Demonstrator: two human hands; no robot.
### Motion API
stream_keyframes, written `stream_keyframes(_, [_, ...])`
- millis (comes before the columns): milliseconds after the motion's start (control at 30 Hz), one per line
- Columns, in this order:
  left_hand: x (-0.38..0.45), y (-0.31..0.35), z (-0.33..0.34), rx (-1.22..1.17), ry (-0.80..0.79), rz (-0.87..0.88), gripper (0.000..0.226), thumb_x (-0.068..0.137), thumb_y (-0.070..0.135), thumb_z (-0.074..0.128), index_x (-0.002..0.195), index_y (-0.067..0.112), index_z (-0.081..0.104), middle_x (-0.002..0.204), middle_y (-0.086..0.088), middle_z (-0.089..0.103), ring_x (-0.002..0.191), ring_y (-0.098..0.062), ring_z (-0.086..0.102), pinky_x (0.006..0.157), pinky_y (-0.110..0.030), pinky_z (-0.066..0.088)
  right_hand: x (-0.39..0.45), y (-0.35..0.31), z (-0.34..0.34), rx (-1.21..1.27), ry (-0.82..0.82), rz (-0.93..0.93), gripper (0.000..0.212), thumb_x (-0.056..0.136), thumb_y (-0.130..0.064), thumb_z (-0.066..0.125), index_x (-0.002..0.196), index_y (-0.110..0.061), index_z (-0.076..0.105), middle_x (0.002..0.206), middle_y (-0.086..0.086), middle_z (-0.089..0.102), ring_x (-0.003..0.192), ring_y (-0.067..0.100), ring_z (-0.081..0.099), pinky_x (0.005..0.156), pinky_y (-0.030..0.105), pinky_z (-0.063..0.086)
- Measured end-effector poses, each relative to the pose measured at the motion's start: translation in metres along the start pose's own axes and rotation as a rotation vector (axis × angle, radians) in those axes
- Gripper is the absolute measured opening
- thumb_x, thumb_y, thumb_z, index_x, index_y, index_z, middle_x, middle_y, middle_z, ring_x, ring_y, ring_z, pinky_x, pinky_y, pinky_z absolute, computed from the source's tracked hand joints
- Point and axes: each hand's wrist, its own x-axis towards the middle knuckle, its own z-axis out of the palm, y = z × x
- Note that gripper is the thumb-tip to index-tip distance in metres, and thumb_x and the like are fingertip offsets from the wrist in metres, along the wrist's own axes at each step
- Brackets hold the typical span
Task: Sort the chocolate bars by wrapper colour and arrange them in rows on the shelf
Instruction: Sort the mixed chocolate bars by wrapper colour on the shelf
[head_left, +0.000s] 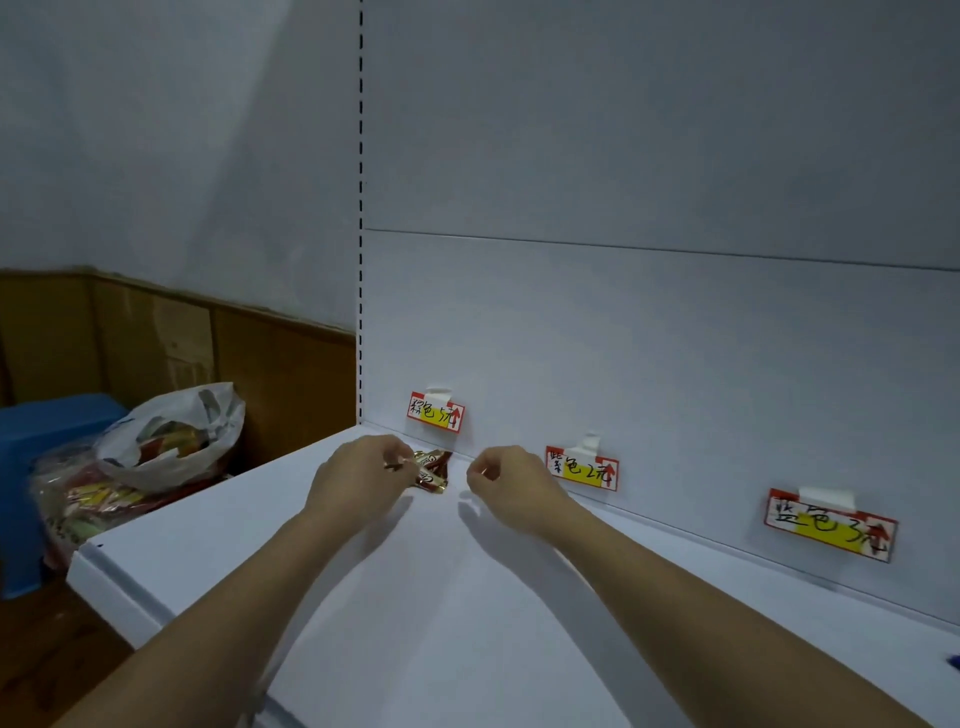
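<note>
Bars (432, 472): 2 red-brown, on shelf (467, 597) at the back wall, just below leftmost label (435, 413). Left hand (358, 470) touches them, fingers curled, seemingly pinching one end. Long axes run roughly front-to-back. Right hand (506, 480) just right, curled, holding nothing.

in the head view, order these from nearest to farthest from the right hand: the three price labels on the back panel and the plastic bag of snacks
From the right hand:
1. middle label, just to its right on the back panel.
2. left label, up and to its left, above the chocolate bars.
3. right label, far along the panel to the right.
4. plastic bag, off the shelf, far left.
</note>
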Motion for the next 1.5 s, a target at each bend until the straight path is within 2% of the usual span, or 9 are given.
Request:
stream_keyframes(133, [-0.035,0.043,0.005,0.148,-0.031,0.062,0.03,0.086,0.052,0.056,0.11,0.036,0.066,0.112,0.01,0.067,0.103,-0.015,0.059,0.087,-0.034,0.05,-0.051,0.011,-0.038,-0.08,0.014,-0.007,0.026,0.095,-0.034,0.047,0.102,-0.019,0.067,0.1,-0.003,0.067,0.089,0.016,0.06,0.078,0.032,0.048])
stream_keyframes(267, [-0.075,0.096,0.009,0.141,-0.047,0.108,0.042,0.087,0.06,0.051,0.119,0.035,0.062,0.119,0.01,0.064,0.107,-0.012,0.058,0.088,-0.032,0.049,-0.105,0.026,-0.081,-0.162,0.067,0.002,0.029,0.095,-0.04,0.044,0.1,-0.023,0.066,0.103,-0.003,0.067,0.095,0.019,0.06,0.083,0.036,0.05])
stream_keyframes(433, [-0.132,0.172,0.033,0.101,-0.128,0.15,0.049,0.086,0.067,0.042,0.119,0.036,0.061,0.122,0.011,0.062,0.112,-0.013,0.056,0.097,-0.038,0.044,-0.177,0.059,-0.129,-0.259,0.115,0.02,0.032,0.095,-0.043,0.042,0.094,-0.024,0.067,0.093,-0.007,0.067,0.082,0.015,0.061,0.071,0.032,0.05])
stream_keyframes(733, [-0.208,0.293,0.098,-0.019,-0.289,0.269,0.05,0.087,0.068,0.038,0.114,0.034,0.064,0.118,0.01,0.064,0.106,-0.014,0.058,0.096,-0.04,0.045,-0.302,0.143,-0.224,-0.334,0.224,0.157,0.029,0.091,-0.039,0.046,0.077,-0.021,0.063,0.078,-0.007,0.066,0.071,0.014,0.06,0.068,0.035,0.053])
stream_keyframes(900, [-0.228,0.351,0.137,-0.076,-0.359,0.353,0.037,0.09,0.057,0.046,0.112,0.033,0.065,0.112,0.012,0.064,0.1,-0.012,0.058,0.085,-0.031,0.046,-0.35,0.193,-0.276,-0.279,0.301,0.292,0.025,0.092,-0.035,0.051,0.075,-0.023,0.064,0.071,-0.005,0.067,0.062,0.013,0.062,0.063,0.032,0.051])
stream_keyframes(1100, [-0.234,0.419,0.185,-0.219,-0.516,0.414,0.019,0.09,0.029,0.058,0.105,0.025,0.069,0.109,0.004,0.068,0.095,-0.012,0.062,0.085,-0.03,0.051,-0.376,0.234,-0.332,-0.146,0.463,0.367,0.016,0.095,-0.028,0.054,0.094,-0.023,0.069,0.09,-0.01,0.068,0.082,0.009,0.063,0.075,0.029,0.051])
stream_keyframes(1267, [-0.243,0.435,0.221,-0.315,-0.442,0.429,0.017,0.09,0.014,0.059,0.094,0.024,0.072,0.098,0.003,0.069,0.073,-0.004,0.059,0.064,-0.016,0.045,-0.385,0.26,-0.333,-0.118,0.477,0.344,0.011,0.096,-0.021,0.058,0.096,-0.027,0.067,0.09,-0.013,0.064,0.083,0.006,0.06,0.067,0.015,0.044])
stream_keyframes(1400, [-0.247,0.428,0.228,-0.229,-0.515,0.482,0.026,0.086,0.039,0.067,0.106,0.023,0.071,0.092,0.008,0.066,0.077,-0.005,0.057,0.061,-0.017,0.039,-0.383,0.264,-0.331,-0.144,0.418,0.295,0.013,0.094,-0.02,0.06,0.099,-0.028,0.069,0.093,-0.012,0.066,0.083,0.001,0.06,0.067,0.012,0.044])
stream_keyframes(1500, [-0.25,0.429,0.227,-0.191,-0.572,0.492,0.036,0.081,0.043,0.073,0.109,0.021,0.069,0.087,0.008,0.068,0.077,-0.005,0.061,0.063,-0.018,0.044,-0.383,0.264,-0.326,-0.185,0.345,0.302,0.015,0.094,-0.017,0.061,0.1,-0.027,0.07,0.095,-0.012,0.064,0.087,0.003,0.059,0.072,0.016,0.044])
